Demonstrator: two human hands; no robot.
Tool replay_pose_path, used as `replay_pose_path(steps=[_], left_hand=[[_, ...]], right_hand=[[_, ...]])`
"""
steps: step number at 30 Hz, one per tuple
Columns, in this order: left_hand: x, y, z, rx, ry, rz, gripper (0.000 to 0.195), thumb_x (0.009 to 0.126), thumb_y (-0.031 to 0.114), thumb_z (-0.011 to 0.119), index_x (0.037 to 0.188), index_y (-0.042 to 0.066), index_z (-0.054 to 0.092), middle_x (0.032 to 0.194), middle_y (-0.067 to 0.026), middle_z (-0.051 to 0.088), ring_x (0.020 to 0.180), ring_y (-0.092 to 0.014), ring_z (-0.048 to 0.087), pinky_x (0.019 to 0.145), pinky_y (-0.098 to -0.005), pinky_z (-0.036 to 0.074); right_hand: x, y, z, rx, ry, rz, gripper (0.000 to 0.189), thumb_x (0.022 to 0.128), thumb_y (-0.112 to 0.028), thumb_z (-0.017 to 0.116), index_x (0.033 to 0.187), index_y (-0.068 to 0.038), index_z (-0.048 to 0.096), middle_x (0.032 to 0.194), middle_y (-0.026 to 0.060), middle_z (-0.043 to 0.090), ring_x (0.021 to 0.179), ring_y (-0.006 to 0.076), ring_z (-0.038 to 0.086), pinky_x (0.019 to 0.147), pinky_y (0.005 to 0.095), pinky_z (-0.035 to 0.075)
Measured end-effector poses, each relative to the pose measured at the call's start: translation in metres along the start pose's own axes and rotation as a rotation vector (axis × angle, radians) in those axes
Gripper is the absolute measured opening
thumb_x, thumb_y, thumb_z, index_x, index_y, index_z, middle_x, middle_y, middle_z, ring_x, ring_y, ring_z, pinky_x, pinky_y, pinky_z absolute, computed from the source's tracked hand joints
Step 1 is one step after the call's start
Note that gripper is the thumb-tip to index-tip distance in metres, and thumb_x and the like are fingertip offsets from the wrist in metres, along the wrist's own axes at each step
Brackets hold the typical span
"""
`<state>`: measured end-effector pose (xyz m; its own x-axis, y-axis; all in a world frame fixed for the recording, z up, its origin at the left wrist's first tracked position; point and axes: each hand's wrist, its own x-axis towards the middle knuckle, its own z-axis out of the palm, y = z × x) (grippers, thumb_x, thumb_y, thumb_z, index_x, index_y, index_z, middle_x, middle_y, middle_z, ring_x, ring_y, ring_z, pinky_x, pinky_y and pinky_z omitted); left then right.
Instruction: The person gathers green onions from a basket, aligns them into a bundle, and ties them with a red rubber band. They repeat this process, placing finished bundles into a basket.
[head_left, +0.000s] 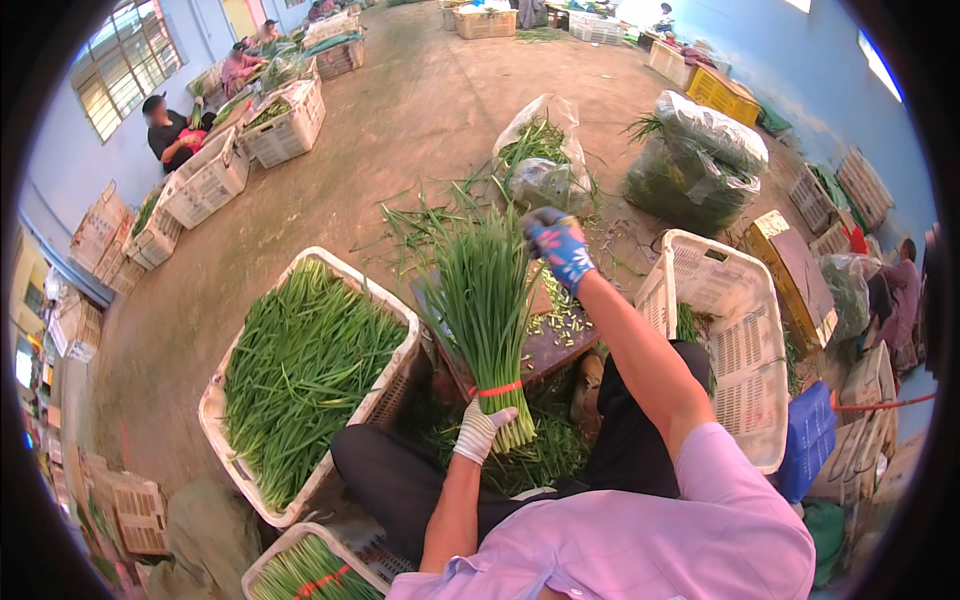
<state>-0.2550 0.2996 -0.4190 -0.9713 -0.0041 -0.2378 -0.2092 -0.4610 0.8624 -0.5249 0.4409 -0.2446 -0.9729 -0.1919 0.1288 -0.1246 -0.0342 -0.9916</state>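
Observation:
A thick bunch of garlic chives stands nearly upright before me, bound near its pale cut ends by a red band. Below that band my left hand, in a white striped glove, grips the stalks. My right hand wears a blue floral glove and is beside the upper leaves on the right. Its fingers are curled and blurred, so whether they hold any blades is unclear. Behind the bunch is a low board strewn with short pale stem pieces.
A crate heaped with loose chives stands at my left, and a crate of banded bunches at lower left. On my right is a white plastic crate holding a few greens. Stuffed plastic bags lie ahead. Other people sit farther off.

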Motion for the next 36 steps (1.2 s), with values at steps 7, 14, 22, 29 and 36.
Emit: replay_pose_path(steps=[7,14,22,29,36], left_hand=[[0.005,-0.009,-0.002,-0.001,-0.028,0.009,0.051,0.079,0.009,0.081,0.126,0.003,0.063,0.113,-0.0035,0.068,0.101,-0.016,0.064,0.092,-0.0338,0.053],[-0.001,-0.004,-0.001,-0.009,-0.006,-0.038,0.046,0.078,0.012,0.080,0.120,0.002,0.065,0.102,-0.0046,0.070,0.089,-0.015,0.066,0.082,-0.0331,0.056],[0.003,-0.009,-0.004,-0.019,-0.036,-0.032,0.054,0.078,0.008,0.083,0.127,0.004,0.062,0.115,-0.0039,0.069,0.102,-0.016,0.065,0.094,-0.0353,0.052],[-0.004,0.003,0.000,-0.033,-0.055,-0.020,0.050,0.080,0.015,0.081,0.124,0.002,0.063,0.105,-0.0043,0.069,0.092,-0.015,0.065,0.085,-0.0333,0.055],[-0.001,0.014,0.002,-0.193,-0.166,-0.072,0.058,0.075,0.015,0.083,0.128,0.005,0.062,0.113,-0.0051,0.069,0.103,-0.020,0.067,0.094,-0.0377,0.054]], right_hand=[[-0.051,0.028,0.015,-0.715,-0.601,-0.061,0.026,0.089,-0.018,0.071,0.110,-0.003,0.071,0.095,0.0147,0.074,0.086,0.0263,0.072,0.076,0.0373,0.056],[-0.072,0.036,0.025,-0.760,-0.652,-0.149,0.029,0.086,-0.017,0.069,0.111,-0.003,0.068,0.102,0.0210,0.071,0.096,0.0407,0.068,0.082,0.0451,0.055],[-0.078,0.041,0.026,-0.658,-0.653,0.029,0.033,0.087,-0.021,0.074,0.112,0.000,0.068,0.096,0.0210,0.072,0.088,0.0356,0.070,0.079,0.0419,0.054],[-0.074,0.030,0.018,-0.188,-0.462,0.184,0.014,0.089,-0.017,0.072,0.089,-0.004,0.068,0.071,0.0047,0.066,0.069,0.0139,0.065,0.062,0.0348,0.052],[-0.096,0.009,-0.075,-0.022,-1.026,0.610,0.044,0.090,-0.021,0.074,0.126,0.002,0.063,0.090,0.0114,0.074,0.069,0.0163,0.072,0.062,0.0280,0.058]])
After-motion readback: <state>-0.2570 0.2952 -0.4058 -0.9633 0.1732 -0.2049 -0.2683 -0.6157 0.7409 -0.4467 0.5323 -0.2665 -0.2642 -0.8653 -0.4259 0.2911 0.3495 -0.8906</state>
